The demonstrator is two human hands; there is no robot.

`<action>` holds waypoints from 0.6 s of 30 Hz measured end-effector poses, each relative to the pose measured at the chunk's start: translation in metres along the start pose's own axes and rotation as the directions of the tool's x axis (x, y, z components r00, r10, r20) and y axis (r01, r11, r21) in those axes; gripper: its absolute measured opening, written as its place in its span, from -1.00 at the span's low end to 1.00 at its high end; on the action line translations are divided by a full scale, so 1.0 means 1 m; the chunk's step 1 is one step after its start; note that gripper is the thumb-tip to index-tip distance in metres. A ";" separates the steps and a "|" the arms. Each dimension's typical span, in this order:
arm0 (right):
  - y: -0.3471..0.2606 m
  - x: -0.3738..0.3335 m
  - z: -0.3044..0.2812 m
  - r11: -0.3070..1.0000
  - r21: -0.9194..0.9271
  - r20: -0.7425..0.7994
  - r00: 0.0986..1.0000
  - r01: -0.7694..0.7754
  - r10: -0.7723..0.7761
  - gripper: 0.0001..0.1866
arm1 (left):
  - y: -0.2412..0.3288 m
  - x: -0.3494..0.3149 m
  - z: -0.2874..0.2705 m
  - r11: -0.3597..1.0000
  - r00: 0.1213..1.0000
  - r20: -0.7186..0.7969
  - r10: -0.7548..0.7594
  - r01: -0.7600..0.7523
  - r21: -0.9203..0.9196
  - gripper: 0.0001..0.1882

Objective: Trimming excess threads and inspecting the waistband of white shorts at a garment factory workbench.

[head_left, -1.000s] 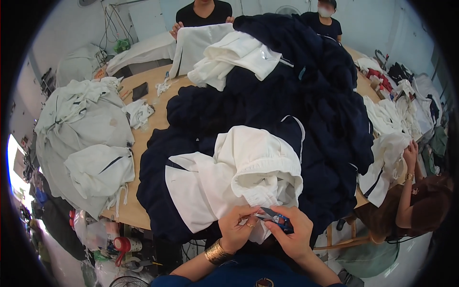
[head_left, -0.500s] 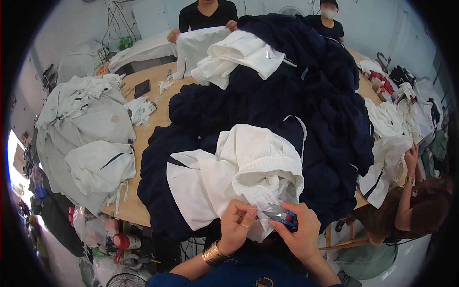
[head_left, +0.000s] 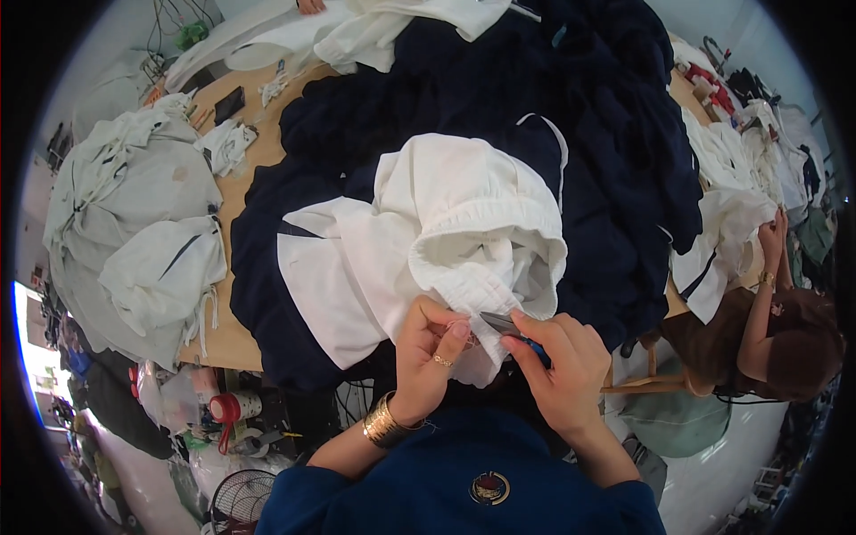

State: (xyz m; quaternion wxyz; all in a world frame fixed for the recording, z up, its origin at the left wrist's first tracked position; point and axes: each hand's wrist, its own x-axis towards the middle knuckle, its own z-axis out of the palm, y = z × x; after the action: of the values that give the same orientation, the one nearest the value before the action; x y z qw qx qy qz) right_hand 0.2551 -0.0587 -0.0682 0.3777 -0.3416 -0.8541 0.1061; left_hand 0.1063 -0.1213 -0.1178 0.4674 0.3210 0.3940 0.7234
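Observation:
A white garment (head_left: 450,187) with a gathered elastic waistband lies in front of me, its waist opening turned toward me. My left hand (head_left: 426,357), wearing a ring and a wide gold bracelet, is closed in a pinch on fine thread (head_left: 460,328) beside the waistband edge. My right hand (head_left: 566,367) grips small blue-handled thread snips (head_left: 499,323). Their blades point left, toward the pinched fingertips, and rest close over the white band. Whether the blades touch the thread is too small to tell.
Beneath the garment spreads a large navy fabric heap (head_left: 624,214). A pale garment pile (head_left: 134,196) stands on the left of the wooden table (head_left: 234,334). More white clothes (head_left: 727,241) lie at the right, where a seated person (head_left: 785,343) handles one. A red-lidded container (head_left: 227,408) sits below left.
The view has tipped downward, so the people at the far side are mostly out of the picture. My right hand has brought the snips' blades closer together, nearer the left fingertips.

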 end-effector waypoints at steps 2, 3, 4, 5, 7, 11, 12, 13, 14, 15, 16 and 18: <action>0.000 -0.001 0.001 1.000 -0.017 0.001 1.000 0.002 -0.002 -0.71 | -0.001 -0.001 0.000 1.000 1.000 0.006 0.008 -0.008 0.008 -0.90; -0.001 -0.001 0.001 0.999 -0.031 0.001 1.000 0.014 -0.014 -0.72 | 0.000 -0.002 0.001 1.000 1.000 0.006 0.014 -0.014 0.009 -0.90; -0.001 -0.002 0.001 0.999 -0.044 0.001 1.000 0.026 -0.026 -0.73 | 0.001 -0.003 0.001 1.000 1.000 0.006 0.020 -0.020 0.010 -0.90; -0.001 -0.002 0.000 0.999 -0.044 0.002 1.000 0.022 -0.022 -0.73 | 0.001 -0.004 0.001 1.000 1.000 0.006 0.016 -0.016 0.011 -0.90; -0.003 0.000 -0.002 0.997 -0.065 0.028 0.999 0.040 -0.038 -0.73 | 0.001 -0.005 0.001 1.000 1.000 0.012 0.006 -0.006 0.011 -0.89; -0.005 0.002 -0.003 0.999 -0.036 0.058 0.998 0.021 -0.019 -0.68 | 0.003 -0.004 0.001 1.000 1.000 0.024 0.019 -0.019 0.002 -0.89; -0.003 0.001 -0.001 0.999 -0.026 0.039 0.999 0.022 -0.021 -0.70 | 0.002 -0.004 0.000 1.000 0.999 0.033 0.024 -0.024 0.012 -0.89; -0.002 0.000 0.000 1.000 -0.017 0.020 1.000 0.023 -0.023 -0.72 | 0.001 -0.003 0.000 0.999 0.999 0.041 0.029 -0.030 0.023 -0.89; -0.002 0.000 0.002 1.000 -0.016 0.020 1.000 0.022 -0.022 -0.72 | 0.002 -0.003 0.001 0.999 0.999 0.041 0.028 -0.029 0.023 -0.89; -0.001 0.000 0.003 1.000 -0.010 0.010 1.000 0.021 -0.021 -0.72 | 0.003 -0.003 0.002 1.000 0.999 0.031 0.026 -0.027 0.015 -0.90; -0.001 0.001 0.004 1.000 -0.003 0.000 1.000 0.020 -0.020 -0.72 | 0.003 -0.002 0.002 1.000 0.999 0.021 0.024 -0.024 0.008 -0.90; -0.001 0.000 0.005 1.000 -0.002 -0.006 1.000 0.012 -0.012 -0.72 | 0.003 -0.002 0.002 1.000 0.999 0.026 0.021 -0.021 0.016 -0.90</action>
State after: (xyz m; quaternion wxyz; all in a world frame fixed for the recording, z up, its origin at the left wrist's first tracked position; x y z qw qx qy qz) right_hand 0.2506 -0.0591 -0.0707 0.3804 -0.3373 -0.8551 0.1019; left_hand 0.1077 -0.1236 -0.1146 0.4623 0.3384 0.3903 0.7207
